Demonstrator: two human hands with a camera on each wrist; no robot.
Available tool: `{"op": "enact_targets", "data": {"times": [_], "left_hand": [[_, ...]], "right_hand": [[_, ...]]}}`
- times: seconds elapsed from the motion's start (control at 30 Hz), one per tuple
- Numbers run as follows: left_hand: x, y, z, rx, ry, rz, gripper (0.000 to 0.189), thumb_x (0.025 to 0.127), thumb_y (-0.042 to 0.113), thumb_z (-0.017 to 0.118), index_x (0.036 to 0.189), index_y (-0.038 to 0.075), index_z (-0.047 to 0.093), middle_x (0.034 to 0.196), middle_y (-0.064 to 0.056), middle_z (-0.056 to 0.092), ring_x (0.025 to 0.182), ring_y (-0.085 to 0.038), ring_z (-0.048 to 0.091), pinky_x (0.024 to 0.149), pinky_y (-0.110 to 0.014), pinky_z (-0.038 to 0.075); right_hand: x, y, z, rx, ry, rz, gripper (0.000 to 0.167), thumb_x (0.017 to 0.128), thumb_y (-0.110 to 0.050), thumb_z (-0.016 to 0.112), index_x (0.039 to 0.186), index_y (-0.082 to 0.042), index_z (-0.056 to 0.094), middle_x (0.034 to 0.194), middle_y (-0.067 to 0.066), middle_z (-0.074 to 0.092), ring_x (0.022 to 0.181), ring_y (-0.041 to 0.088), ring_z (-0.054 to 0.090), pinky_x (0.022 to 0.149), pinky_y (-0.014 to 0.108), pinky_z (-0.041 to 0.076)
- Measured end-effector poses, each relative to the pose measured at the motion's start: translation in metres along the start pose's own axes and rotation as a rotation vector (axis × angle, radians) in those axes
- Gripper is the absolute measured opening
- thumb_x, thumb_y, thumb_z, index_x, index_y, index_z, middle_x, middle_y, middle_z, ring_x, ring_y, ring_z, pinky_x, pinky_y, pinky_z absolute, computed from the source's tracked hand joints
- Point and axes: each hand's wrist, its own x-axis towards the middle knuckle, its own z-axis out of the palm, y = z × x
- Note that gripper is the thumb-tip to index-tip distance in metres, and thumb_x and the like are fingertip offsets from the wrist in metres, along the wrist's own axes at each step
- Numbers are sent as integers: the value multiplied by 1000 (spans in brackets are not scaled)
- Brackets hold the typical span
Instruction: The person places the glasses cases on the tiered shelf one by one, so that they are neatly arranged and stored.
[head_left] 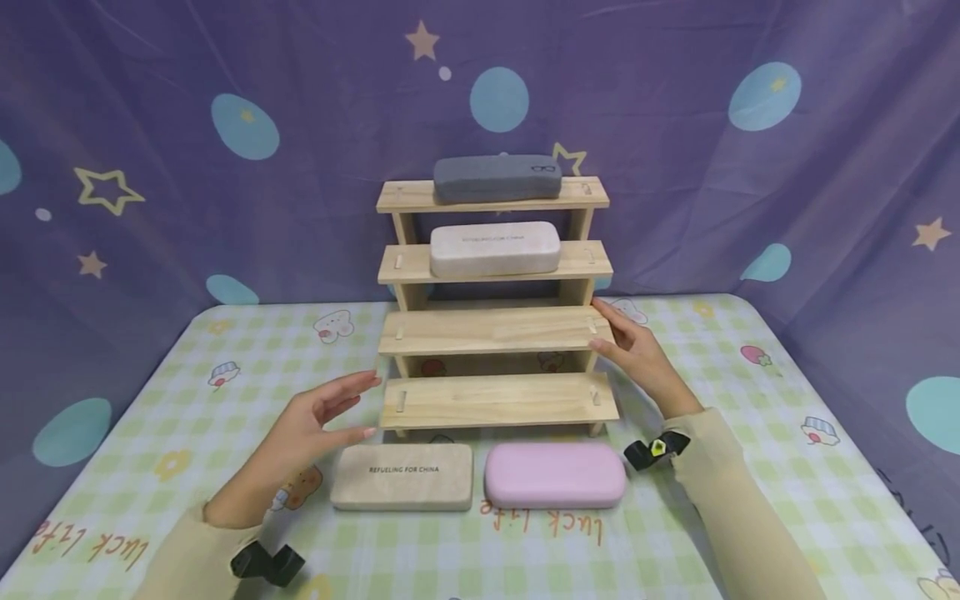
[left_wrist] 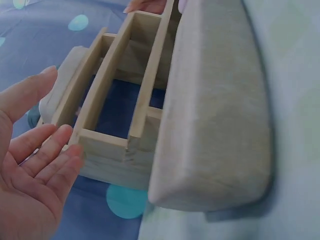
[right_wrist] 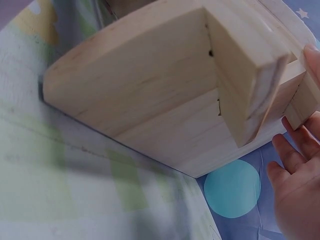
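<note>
Left hand wide, holding nothing; right hand grips the third shelf down. We count one cloth; on it one rack of four shelves; also four cases. We judge the work half done: grey case and white case sit on the top two shelves; beige case and pink case are left, lying before the rack.

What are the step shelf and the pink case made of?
Step shelf: looks like wood, pale and probably unpainted, because grain streaks run along its boards.
Pink case: maybe plastic or imitation leather over a stiff shell. It looks smooth, with a soft sheen and rounded edges, but I can't tell which.
</note>
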Motion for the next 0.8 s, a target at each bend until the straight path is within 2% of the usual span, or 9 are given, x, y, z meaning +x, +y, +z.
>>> {"op": "enact_targets", "data": {"times": [0.1, 0.2, 0.4, 0.47, 0.63, 0.8], "left_hand": [[-7, -4, 1, -18, -8, 15, 57, 80, -4, 70, 132, -7, 47, 128, 17, 55, 120, 1, 48, 97, -14, 38], [-14, -8, 3, -30, -10, 0, 52, 81, -5, 68, 129, -9, 48, 127, 13, 57, 118, 1, 50, 96, -13, 38], [-25, -19, 10, -66, -9, -77, 47, 83, -3, 67, 126, -11, 50, 126, -19, 57, 114, 0, 53, 94, -13, 40], [-27, -22, 12, -78, -14, -95, 46, 83, -3, 67, 125, -11, 51, 124, -25, 56, 112, 0, 54, 94, -14, 40], [-31, -27, 15, -75, -14, -113, 48, 79, -1, 72, 123, -8, 54, 122, -23, 58, 112, 0, 53, 94, -15, 40], [-35, -31, 15, -56, 16, -138, 48, 75, 0, 75, 119, -7, 57, 120, -19, 61, 112, 2, 52, 95, -12, 37]], "right_hand": [[0, -1, 0, 2, -1, -2, 63, 93, -5, 58, 147, -1, 26, 155, 19, 16, 142, 27, 18, 103, 12, 28], [-1, -1, 0, 1, 1, -8, 62, 93, -3, 57, 147, 1, 26, 154, 20, 16, 141, 29, 18, 102, 12, 29], [0, -1, 0, 6, 2, -10, 62, 93, -3, 57, 147, 0, 27, 155, 17, 17, 141, 29, 18, 102, 12, 29], [0, -1, 0, 8, 1, -13, 62, 93, -3, 57, 147, 0, 27, 154, 18, 17, 141, 30, 18, 102, 13, 29], [1, 0, 0, 2, 1, -11, 62, 93, -4, 57, 147, 0, 27, 155, 18, 17, 141, 29, 18, 102, 12, 29], [1, 2, -1, 10, -9, -13, 62, 93, -3, 56, 147, -1, 26, 155, 18, 16, 141, 30, 17, 101, 11, 30]]}}
